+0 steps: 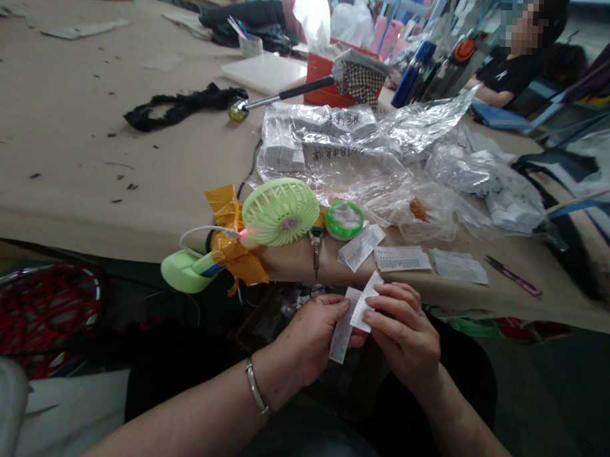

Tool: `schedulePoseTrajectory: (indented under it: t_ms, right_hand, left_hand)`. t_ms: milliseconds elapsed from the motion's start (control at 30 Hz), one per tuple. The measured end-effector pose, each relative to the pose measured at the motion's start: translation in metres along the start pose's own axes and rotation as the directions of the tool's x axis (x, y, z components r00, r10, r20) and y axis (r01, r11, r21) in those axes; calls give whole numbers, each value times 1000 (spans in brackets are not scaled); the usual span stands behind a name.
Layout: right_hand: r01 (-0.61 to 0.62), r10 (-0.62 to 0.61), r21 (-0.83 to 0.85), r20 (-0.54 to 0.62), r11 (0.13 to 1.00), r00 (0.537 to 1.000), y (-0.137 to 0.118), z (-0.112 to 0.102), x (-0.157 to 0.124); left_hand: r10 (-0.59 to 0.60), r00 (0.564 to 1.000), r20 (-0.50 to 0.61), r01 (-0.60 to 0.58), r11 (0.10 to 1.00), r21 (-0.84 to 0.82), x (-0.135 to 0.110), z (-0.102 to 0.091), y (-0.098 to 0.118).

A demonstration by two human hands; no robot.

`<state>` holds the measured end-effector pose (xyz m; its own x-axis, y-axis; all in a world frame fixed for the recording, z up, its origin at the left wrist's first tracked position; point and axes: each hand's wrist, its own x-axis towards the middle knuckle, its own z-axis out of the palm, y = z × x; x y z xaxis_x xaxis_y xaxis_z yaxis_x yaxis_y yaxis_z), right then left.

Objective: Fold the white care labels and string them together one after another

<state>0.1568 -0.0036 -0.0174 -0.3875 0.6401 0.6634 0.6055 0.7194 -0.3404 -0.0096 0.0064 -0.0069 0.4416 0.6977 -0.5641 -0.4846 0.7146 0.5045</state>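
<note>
Left hand [312,330] pinches 1 long, translucent white paper strip [339,340] — thumb uppermost. Right hand [406,332] holds 1 white, printed, rectangular paper label [365,306] at its fingertips, overlapping the strip. Both papers are before the brown-surfaced table [177,177], near 3 piles of white printed slips [402,258].

- Along front edge of brown-covered table [176,204], left to right: round light-green plastic fan [280,214], round green-rimmed tub [343,232], three white printed paper stacks [402,259], pink-handled metal snips [514,276].
- Behind the tub: crinkled clear plastic bag [337,164].
- Behind the bag: rectangular red box [322,96].
- Before the table, in left hand [314,332] and right hand [406,335]: narrow white paper strips [342,335].
</note>
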Motion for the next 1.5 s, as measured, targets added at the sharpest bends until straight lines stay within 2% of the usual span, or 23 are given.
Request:
schedulePoseTrajectory:
  t_ms: [67,167,367,600,733,833,867,933,1000,1100,1200,1300,1400,1500]
  right_hand:
    - [24,-29,57,77,998,997,-11,6,-3]
    - [30,-42,85,138,996,990,-19,15,-7]
    - [65,-82,123,138,990,987,-21,20,-9]
    - [74,-91,124,133,989,987,-26,24,-9]
    - [68,-83,105,144,992,986,-21,10,-9]
    - [-49,53,-94,43,994,998,7,-16,-14]
    - [-131,126,-219,-35,967,991,20,-26,-17]
    - [-285,244,-455,-149,844,958,45,-43,-26]
    - [-296,303,-586,-89,754,949,66,-54,-36]
    - [-256,309,-648,-34,717,950,82,-60,-48]
    - [-260,265,-595,-81,761,961,85,-63,-52]
    - [-297,257,-466,-149,833,955,85,-66,-49]
    - [-387,311,-316,-265,866,913,83,-66,-46]
    - [-472,374,-193,-392,860,841,78,-62,-41]
  left_hand:
    - [29,999,33,-27,998,-63,0,1,0]
    - [39,999,24,-36,995,-97,-1,0,-1]
    - [41,998,-45,-46,989,-139,0,-6,-5]
    - [29,1000,-8,-30,996,-82,-3,-4,-4]
    - [9,999,-44,-11,999,-40,-5,-3,-3]
    - [-24,993,-118,31,998,54,-5,-3,-2]
    - [-32,990,-140,44,996,82,-5,-3,-1]
    - [-48,985,-168,68,991,119,-4,-3,-2]
    - [-57,983,-175,80,988,128,-3,-3,-3]
    - [-67,981,-182,92,987,131,-2,-3,-6]
    - [-62,979,-196,90,987,136,-1,-4,-7]
    - [-43,978,-205,73,987,142,-2,-5,-7]
    - [-35,980,-198,63,988,138,-3,-6,-8]
    - [-49,980,-191,77,987,142,-3,-7,-9]
